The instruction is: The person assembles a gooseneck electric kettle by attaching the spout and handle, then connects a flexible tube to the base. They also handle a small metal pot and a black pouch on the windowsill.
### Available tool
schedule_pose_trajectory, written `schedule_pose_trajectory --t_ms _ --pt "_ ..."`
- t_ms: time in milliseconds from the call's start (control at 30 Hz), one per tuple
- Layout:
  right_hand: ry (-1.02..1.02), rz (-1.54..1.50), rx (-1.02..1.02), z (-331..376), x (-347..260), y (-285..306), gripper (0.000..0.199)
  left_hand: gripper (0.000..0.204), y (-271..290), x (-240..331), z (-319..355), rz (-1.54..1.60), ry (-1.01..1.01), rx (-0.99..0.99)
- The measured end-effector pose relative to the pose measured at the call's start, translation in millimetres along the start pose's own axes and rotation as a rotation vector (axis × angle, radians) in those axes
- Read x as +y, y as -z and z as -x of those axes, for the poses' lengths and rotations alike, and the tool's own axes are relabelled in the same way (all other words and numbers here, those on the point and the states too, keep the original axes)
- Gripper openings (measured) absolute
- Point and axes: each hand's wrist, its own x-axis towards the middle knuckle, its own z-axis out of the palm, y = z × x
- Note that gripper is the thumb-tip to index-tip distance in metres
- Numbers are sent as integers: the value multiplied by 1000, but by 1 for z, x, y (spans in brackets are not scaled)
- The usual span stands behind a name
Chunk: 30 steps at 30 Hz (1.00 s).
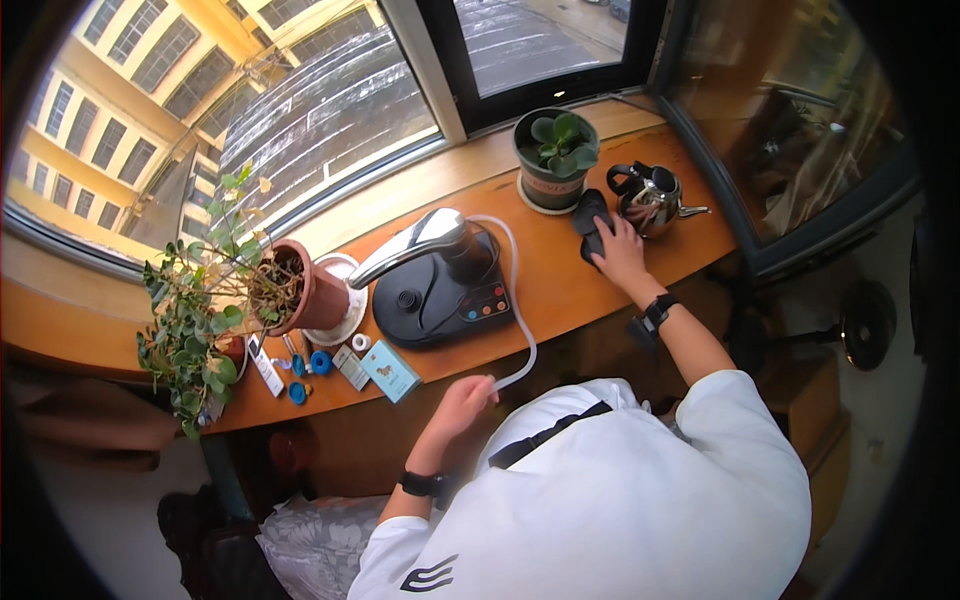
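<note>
My left hand [465,403] is closed around the free end of a pale flexible hose [531,345], just off the table's front edge. The hose loops round from behind an electric kettle base [415,305], which is black with a silver arm and coloured buttons. My right hand [622,252] is on a limp-looking black item [592,212], its fingers curled over it; its exact kind is unclear. Close by that hand stands a shiny metal kettle [655,200] with a black handle and a thin spout pointing right.
A green potted plant [555,165] stands behind the black item. At left, a leafy plant in a brown pot [310,295] leans over the wooden table [560,290]. Small blue rings, a white tape roll [361,342] and a light-blue box [390,371] lie near the front edge. An open window sash [770,230] juts in at right.
</note>
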Motion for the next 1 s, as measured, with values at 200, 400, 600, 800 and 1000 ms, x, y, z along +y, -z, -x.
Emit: schedule_pose_trajectory --t_ms 200,400,600,800,1000 --pt "-21 -467 -251 9 6 1 64 24 -7 0 52 -204 73 82" --pt "188 -1253 -531 42 -84 132 45 17 -15 38 57 -333 -209 308" --pt "743 -1126 -702 66 -159 156 73 6 -19 79 45 -469 -454 390" --pt "827 -1045 -545 58 -173 145 35 9 -23 98 65 -587 -434 472" --pt "999 -836 -332 54 -172 144 30 11 -29 101 79 -600 -443 492"
